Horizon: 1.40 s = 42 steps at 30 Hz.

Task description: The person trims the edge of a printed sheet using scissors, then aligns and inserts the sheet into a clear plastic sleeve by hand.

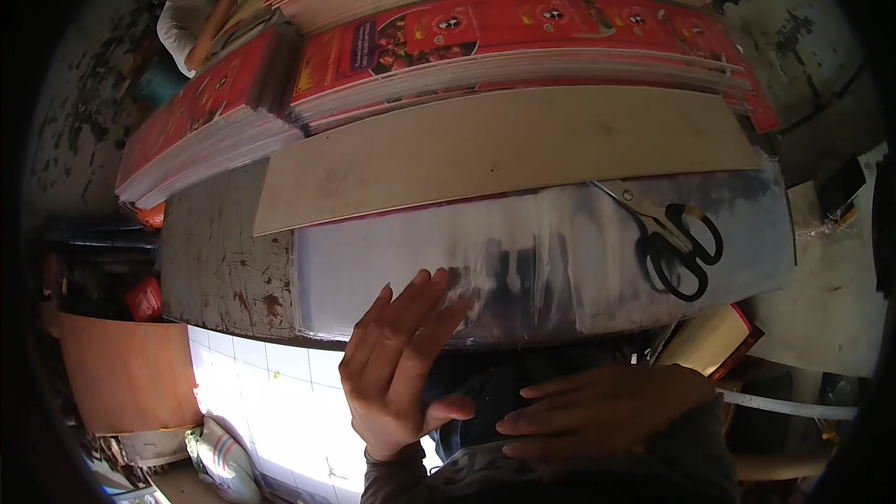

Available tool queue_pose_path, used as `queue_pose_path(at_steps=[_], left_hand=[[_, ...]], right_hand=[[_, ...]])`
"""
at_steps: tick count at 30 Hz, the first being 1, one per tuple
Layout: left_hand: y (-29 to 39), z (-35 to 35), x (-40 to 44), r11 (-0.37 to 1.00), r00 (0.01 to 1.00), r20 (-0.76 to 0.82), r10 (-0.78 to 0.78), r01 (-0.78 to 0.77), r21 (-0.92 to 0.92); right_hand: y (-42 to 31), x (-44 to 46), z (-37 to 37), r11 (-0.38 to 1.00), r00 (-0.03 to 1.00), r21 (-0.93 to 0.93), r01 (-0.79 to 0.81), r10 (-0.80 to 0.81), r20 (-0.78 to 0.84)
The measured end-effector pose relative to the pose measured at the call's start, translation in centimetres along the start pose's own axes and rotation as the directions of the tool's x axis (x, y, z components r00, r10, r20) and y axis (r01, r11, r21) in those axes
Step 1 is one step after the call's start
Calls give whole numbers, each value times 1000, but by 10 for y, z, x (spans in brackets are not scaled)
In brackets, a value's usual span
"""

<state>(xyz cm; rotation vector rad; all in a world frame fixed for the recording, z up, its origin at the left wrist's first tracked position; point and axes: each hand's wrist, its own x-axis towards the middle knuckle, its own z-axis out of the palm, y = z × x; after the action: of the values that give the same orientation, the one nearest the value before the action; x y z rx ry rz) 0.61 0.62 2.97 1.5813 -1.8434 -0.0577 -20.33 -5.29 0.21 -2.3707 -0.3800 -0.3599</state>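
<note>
My left hand (397,369) is raised at the front edge of a glossy, clear plastic sheet (392,271), its fingers stretched out and its thumb apart. Whether the fingertips touch the plastic, I cannot tell. My right hand (607,411) is in shadow close to my body, fingers extended and nothing visible in it. Black-handled scissors (674,241) lie on the plastic at the right. Their blade tips reach the edge of a long beige board (513,154), which covers the far part of the plastic.
Stacks of red printed sheets (420,42) stand behind the board, with another red stack (210,135) at the left. Scratched tabletop (224,266) shows beside the plastic. A person in a white shirt (177,28) sits at the far left. A sack (222,457) stands on the floor.
</note>
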Motion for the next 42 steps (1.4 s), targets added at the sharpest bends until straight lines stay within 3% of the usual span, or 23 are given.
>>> queue_pose_path(at_steps=[1,3,4,6,7,8,11,12,13,15,16,17,19,20,21,23,24,25,27,30,35,37,42], left_hand=[[3,6,5,984,998,69,14,-26,174],[12,23,3,925,916,401,27,-175,337],[20,28,2,957,896,431,102,-207,204],[22,30,-8,969,872,453,187,-239,61],[12,29,-17,930,844,392,366,-323,-173],[6,26,-17,831,803,292,519,-395,-390],[-3,19,9,802,874,171,455,-319,-505],[6,14,22,932,900,330,285,-180,-314],[13,20,30,931,900,325,290,-186,-315],[27,35,42,979,915,402,27,-105,173],[30,37,37,980,838,546,25,-130,154],[28,40,27,979,839,544,27,-133,155],[22,39,9,973,803,552,225,-161,-163],[20,21,20,933,664,664,345,-165,-320],[8,11,26,937,668,665,335,-162,-309],[-15,-6,32,707,421,611,671,-113,-698],[-23,-12,31,665,546,556,627,-4,-746],[-29,-24,32,803,606,626,491,-38,-594],[-36,-40,37,966,841,511,175,-46,-255],[-59,-43,45,978,949,258,-182,147,149],[-80,-40,66,917,972,195,-131,44,397],[-86,-36,72,862,952,304,45,-191,470],[-96,-32,85,875,984,106,143,-176,451]], right_hand=[[-3,-4,-9,1000,1000,-1,-3,3,0],[-8,-6,-33,875,863,-147,-462,406,-300],[-7,-2,-33,759,741,-193,-622,491,-458],[-8,-2,-31,722,729,-205,-661,553,-404],[-10,-3,-28,686,710,-213,-696,612,-349],[-11,-11,-21,810,786,-59,-584,545,-292],[-19,-26,-36,898,884,97,-429,440,-156],[-19,-21,-43,839,808,103,-535,543,-228],[-16,-15,-47,839,808,96,-536,543,-230],[-9,-2,-52,678,600,10,-735,657,-455],[-5,4,-52,616,583,-86,-783,678,-448],[-2,5,-52,616,583,-89,-783,676,-451],[0,5,-48,691,666,-94,-716,637,-388],[1,-8,-46,778,743,-25,-628,589,-318],[-2,-13,-51,786,750,-25,-618,581,-316],[-11,-18,-64,818,751,-82,-569,476,-458],[-12,-20,-67,689,675,-241,-683,471,-567],[-12,-21,-71,693,679,-240,-679,470,-564],[-10,-22,-79,322,475,-349,-880,572,-669],[-8,-31,-74,265,398,-299,-917,646,-651],[-9,-30,-75,261,357,-243,-934,681,-639],[-6,-34,-77,329,408,-245,-912,669,-622],[-1,-45,-92,428,503,-273,-862,646,-575]])
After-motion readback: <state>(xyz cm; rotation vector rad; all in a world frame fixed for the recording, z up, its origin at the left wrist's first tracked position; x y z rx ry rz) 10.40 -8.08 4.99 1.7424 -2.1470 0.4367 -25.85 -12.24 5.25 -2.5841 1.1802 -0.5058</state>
